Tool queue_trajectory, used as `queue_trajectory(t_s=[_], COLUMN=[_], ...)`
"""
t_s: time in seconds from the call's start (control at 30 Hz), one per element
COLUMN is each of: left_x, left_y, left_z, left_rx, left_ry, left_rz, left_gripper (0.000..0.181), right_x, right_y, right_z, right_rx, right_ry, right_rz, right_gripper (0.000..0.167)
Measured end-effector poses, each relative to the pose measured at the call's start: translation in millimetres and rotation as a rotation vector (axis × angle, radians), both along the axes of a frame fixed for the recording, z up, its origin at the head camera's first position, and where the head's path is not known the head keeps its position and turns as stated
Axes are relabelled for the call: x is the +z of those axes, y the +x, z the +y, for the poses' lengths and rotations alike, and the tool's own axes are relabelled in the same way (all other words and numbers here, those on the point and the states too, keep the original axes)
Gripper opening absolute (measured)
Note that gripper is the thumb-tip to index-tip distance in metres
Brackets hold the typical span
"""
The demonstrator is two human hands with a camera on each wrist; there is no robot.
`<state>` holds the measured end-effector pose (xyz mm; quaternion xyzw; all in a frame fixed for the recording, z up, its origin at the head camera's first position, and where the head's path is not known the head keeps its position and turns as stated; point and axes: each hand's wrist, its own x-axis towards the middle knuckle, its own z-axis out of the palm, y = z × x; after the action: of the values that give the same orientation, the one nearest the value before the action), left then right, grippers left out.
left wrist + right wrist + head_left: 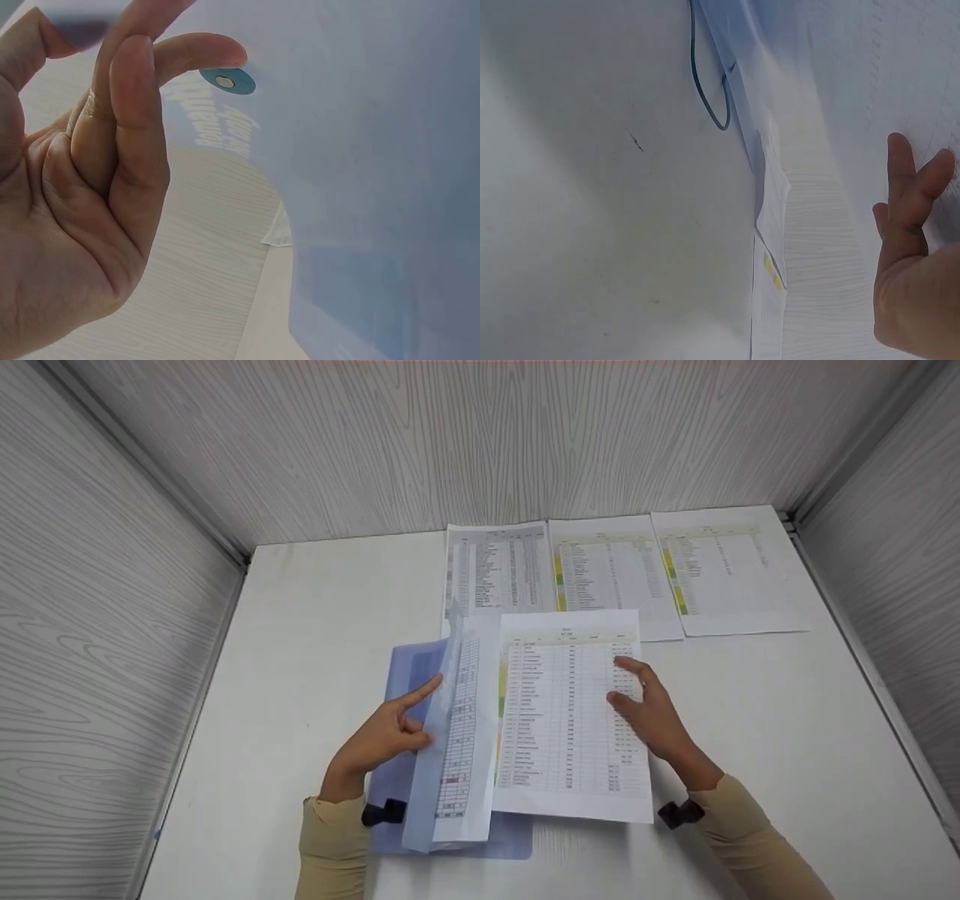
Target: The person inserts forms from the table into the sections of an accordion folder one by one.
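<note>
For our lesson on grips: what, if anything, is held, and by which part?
The left hand touches the raised side of the blue folder; the right hand lies over the right edge of the printed sheet. Whether either grips cannot be told.

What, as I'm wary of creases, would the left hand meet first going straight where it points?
The translucent blue folder's raised cover; the left hand appears to touch it, though depth is unclear.

3 white oblong paper sheets (609, 570) lie in a row at back R of flat white tbl (322, 645). In front: blue see-thru plastic folder (435, 780) on L, white oblong paper list (556, 720) on R. L hand (384, 735) is at folder's L side, R hand (654, 718) over list's R side.
</note>
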<state>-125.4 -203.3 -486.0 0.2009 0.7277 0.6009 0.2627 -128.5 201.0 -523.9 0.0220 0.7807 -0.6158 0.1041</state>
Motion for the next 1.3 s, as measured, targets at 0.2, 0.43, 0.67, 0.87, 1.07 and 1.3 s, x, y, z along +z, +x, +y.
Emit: queue_trajectory(t_s=[0.2,0.43,0.67,0.87,1.07,1.3], left_x=[0.6,1.6,0.3,0.8,2.3,1.3], left_y=[0.7,1.1,1.2,0.0,-0.2,0.2], left_z=[0.5,2.0,2.4,3.2,3.1,3.0], left_rx=[-0.001,0.007,0.013,0.013,0.017,0.025], left_ry=[0.005,0.011,0.013,0.002,-0.014,-0.008], left_rz=[0.007,-0.001,0.003,0.009,0.012,-0.008], left_gripper=[0.083,0.085,0.085,0.085,0.084,0.084], right_x=[-1.0,-1.7,-4.0,-3.7,1.1,1.5], right_y=[5.2,7.9,12.0,17.3,21.1,21.0], right_z=[-10.1,-25.1,-37.7,-37.7,-35.2,-41.9], right_rx=[0.033,0.060,0.069,0.076,0.072,0.105], right_ry=[-0.002,-0.011,-0.036,-0.077,-0.090,-0.090], right_rz=[-0.027,-0.044,-0.052,-0.079,-0.100,-0.098], right_gripper=[0.060,0.061,0.062,0.062,0.063,0.062])
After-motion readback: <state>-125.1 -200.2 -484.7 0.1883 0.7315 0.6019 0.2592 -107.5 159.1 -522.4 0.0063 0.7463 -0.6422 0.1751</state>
